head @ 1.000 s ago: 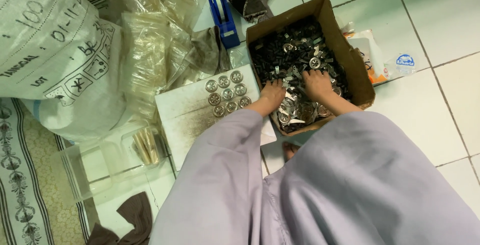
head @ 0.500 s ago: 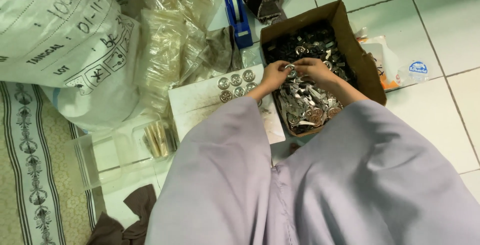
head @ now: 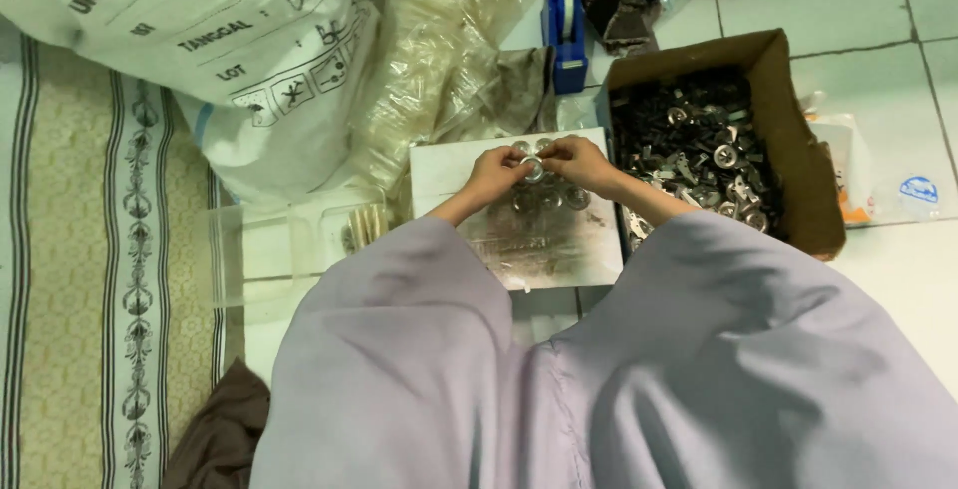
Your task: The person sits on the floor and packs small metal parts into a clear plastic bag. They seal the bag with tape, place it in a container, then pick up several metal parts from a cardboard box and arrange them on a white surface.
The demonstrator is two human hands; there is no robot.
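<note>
I am pinching one round metal disc (head: 534,167) between my left hand (head: 496,172) and right hand (head: 577,160) above the white board (head: 544,249); fingertip slippage risks dropping it.

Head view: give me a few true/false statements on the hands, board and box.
1. Both hands, left hand and right hand, meet over the white board. True.
2. The cardboard box is empty. False: it holds a heap of small metal parts.
3. Round metal discs lie on the board near the fingers. True.
4. The blue tape dispenser sits inside the box. False: it stands on the floor outside, beside the box's far left corner.
5. The large white sack lies to the right of the box. False: it lies far to the left.
</note>
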